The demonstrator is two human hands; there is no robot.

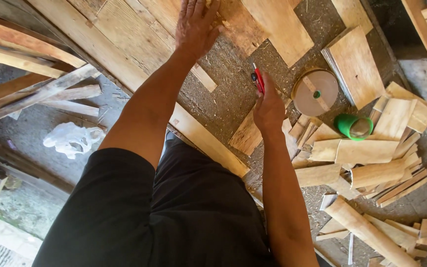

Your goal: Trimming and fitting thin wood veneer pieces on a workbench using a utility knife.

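On the sawdust-covered workbench (223, 106), seen from above, the right hand (269, 110) closed around a red pen-like tool (258, 79), possibly a marker or small cutter; the view was too small to say which. Its long axis ran nearly straight away from the person, tilted slightly to the left, with the dark tip pointing up toward the far planks and the lower end hidden inside the curled fingers. The tool stood just above the bench surface, between the long plank on the left and the round lid on the right.

The left hand (197, 23) lay flat with fingers spread open on a wide pale plank (124, 34) near the top edge, the fingertips cut off by the frame, holding nothing.

Just right of the right hand sat a round brownish lid (315, 92) with a small green spot at its middle, and near it a green roll of tape (354, 126) lying on its side. A stack of thin boards (354, 66) leaned beyond the lid. Short offcuts (366, 170) were heaped to the right, overlapping one another. A crumpled white bag (72, 139) lay on the floor to the left, well apart from both hands
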